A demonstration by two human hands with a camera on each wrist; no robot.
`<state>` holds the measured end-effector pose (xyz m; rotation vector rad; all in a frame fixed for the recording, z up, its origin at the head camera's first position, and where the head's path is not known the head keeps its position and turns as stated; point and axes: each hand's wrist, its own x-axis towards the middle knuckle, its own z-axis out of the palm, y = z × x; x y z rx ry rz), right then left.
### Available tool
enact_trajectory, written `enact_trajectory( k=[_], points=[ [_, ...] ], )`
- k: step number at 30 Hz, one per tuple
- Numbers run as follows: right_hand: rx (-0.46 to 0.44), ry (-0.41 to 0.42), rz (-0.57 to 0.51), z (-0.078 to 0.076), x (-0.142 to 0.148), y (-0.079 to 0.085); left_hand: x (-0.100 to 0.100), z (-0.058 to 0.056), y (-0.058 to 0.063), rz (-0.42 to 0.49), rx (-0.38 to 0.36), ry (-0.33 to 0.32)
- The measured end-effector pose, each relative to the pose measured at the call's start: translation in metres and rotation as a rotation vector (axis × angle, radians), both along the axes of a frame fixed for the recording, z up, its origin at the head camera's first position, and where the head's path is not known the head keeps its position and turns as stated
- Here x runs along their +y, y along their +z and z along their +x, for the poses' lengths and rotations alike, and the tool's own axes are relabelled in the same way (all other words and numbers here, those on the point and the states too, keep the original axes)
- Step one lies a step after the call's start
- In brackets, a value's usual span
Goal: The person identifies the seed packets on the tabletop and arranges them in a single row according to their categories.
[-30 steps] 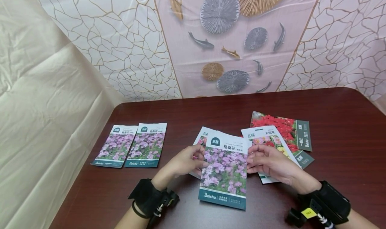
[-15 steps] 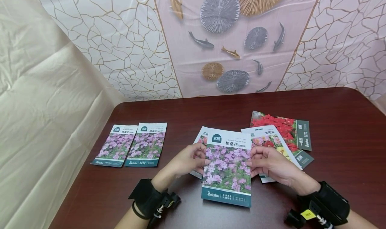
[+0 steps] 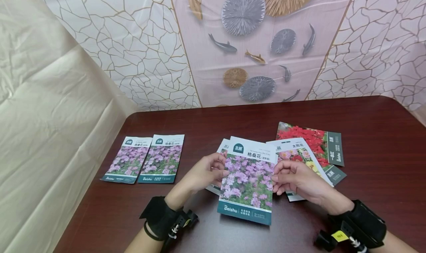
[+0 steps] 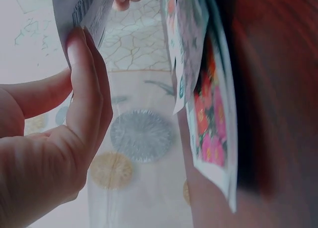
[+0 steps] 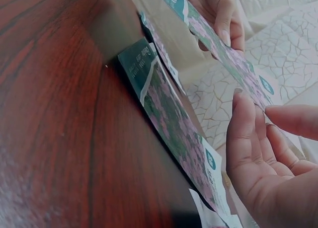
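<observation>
Both hands hold a seed packet (image 3: 246, 182) with purple flowers and a teal bottom band, raised and tilted above the table. My left hand (image 3: 208, 173) pinches its left edge; in the left wrist view, a barcode shows on the packet's back (image 4: 84, 9). On the opposite edge, my right hand (image 3: 294, 179) pinches it between thumb and fingers. Partly hidden behind it lies another packet (image 3: 214, 188). Beside the right hand, a packet with mixed flowers (image 3: 294, 149) overlaps a packet with red flowers (image 3: 307, 136).
Two purple-flower packets, one at far left (image 3: 128, 160) and its neighbour (image 3: 161, 160), lie side by side on the dark red wooden table (image 3: 100, 216). A patterned cloth (image 3: 206, 68) hangs behind the table, and a cream cloth (image 3: 50, 134) is at left.
The held packet shifted a little right, then back left and slightly up, with its tilt changing. Both hands keep their grip; the packets on the table stay put.
</observation>
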<state>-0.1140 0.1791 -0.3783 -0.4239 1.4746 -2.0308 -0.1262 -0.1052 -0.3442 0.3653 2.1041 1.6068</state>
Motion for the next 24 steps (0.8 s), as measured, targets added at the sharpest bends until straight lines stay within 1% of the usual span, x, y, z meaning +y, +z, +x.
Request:
enact_trajectory(
  k=[3,8,13,19,24],
  points=[
    [0.026,-0.003,-0.004,-0.001,0.002,0.002,-0.006,-0.003,0.002,-0.011,0.023,0.021],
    [0.062,-0.041,0.018,-0.003,0.006,0.005,-0.018,-0.008,0.008,-0.022,0.052,0.074],
    [0.069,-0.066,0.002,-0.004,0.010,0.007,-0.034,-0.013,0.020,-0.023,0.082,0.159],
    [0.086,-0.046,-0.057,-0.005,0.012,0.009,-0.060,-0.018,0.032,-0.085,0.174,0.247],
    [0.086,-0.038,-0.072,-0.005,0.013,0.007,-0.081,-0.023,0.036,-0.161,0.213,0.334]
  ],
)
